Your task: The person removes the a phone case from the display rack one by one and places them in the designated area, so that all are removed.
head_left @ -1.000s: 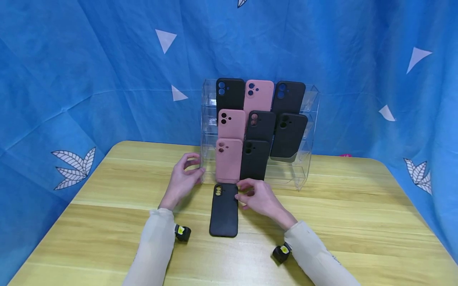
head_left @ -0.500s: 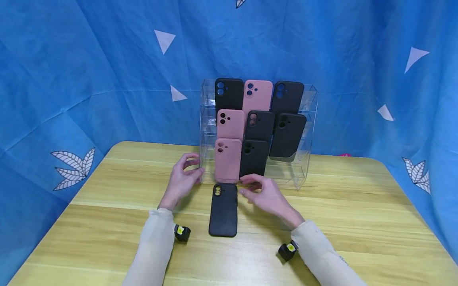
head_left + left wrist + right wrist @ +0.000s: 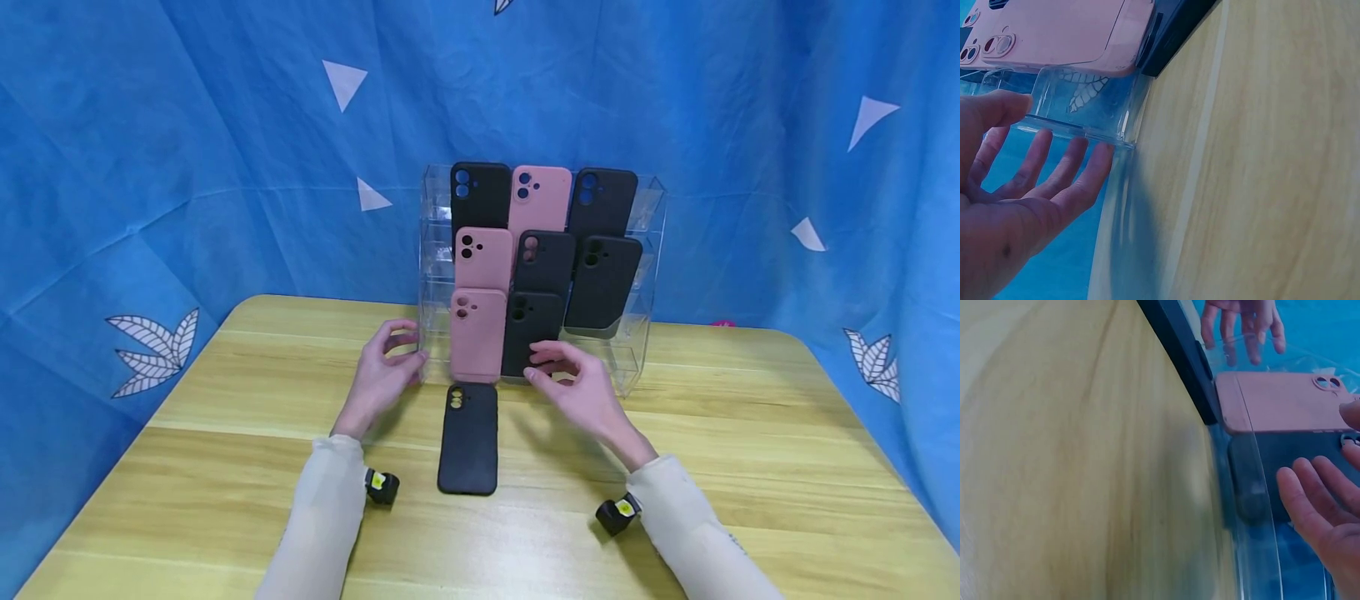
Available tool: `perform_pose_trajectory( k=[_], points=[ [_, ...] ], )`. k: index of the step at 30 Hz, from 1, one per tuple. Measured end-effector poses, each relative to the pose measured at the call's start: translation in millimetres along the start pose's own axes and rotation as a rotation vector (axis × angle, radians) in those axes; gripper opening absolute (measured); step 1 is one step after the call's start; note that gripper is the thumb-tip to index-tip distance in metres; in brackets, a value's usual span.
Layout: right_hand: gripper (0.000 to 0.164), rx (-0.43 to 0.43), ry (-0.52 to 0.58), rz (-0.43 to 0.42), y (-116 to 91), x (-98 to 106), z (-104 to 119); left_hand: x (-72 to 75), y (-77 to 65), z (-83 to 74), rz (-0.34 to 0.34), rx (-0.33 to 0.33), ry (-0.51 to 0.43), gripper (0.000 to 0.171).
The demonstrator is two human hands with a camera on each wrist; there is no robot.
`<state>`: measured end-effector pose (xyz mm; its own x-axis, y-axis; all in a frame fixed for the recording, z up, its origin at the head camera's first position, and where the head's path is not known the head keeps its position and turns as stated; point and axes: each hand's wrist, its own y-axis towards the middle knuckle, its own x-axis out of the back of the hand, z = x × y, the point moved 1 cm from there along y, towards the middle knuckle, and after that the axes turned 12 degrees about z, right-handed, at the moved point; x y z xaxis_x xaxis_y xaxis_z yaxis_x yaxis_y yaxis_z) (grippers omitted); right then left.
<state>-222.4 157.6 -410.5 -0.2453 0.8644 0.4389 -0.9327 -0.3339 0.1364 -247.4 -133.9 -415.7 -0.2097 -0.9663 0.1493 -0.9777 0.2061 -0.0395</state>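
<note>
My left hand [image 3: 381, 375] stays beside the left side of a clear acrylic rack [image 3: 1079, 128], its fingertips right at the side panel and its thumb near the edge. My right hand [image 3: 585, 392] hovers in front of the lower black phone case [image 3: 534, 329] in the rack, fingers loosely bent with nothing between them. On the table just before the rack, a black phone case [image 3: 468, 442] lies back up. A pink phone case [image 3: 478, 333] stands to the left of the lower black one.
Behind, the stepped rack carries more cases: a black [image 3: 480, 196], a pink [image 3: 542, 200] and a dark one [image 3: 603, 204] on top, several below. The wooden table [image 3: 750, 450] ends at a blue curtain [image 3: 225, 125]. A small black camera [image 3: 617, 515] sits on the right wrist.
My right hand has left the edge of the black phone case on the table, moving right and up toward the rack. The left hand and the cases have stayed put.
</note>
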Motion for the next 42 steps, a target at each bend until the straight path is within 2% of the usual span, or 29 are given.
perform_pose_trajectory(
  k=[19,35,42],
  points=[
    [0.036,0.087,0.026,-0.195,2,22,-7,1.0,0.4,0.2,0.004,0.007,-0.007,0.043],
    [0.046,0.034,0.015,-0.219,4,25,-10,2.7,1.8,1.1,0.016,-0.002,0.022,0.042],
    [0.044,0.045,-0.001,-0.229,7,25,-13,2.5,1.6,0.5,0.017,-0.002,0.025,0.042]
  ],
)
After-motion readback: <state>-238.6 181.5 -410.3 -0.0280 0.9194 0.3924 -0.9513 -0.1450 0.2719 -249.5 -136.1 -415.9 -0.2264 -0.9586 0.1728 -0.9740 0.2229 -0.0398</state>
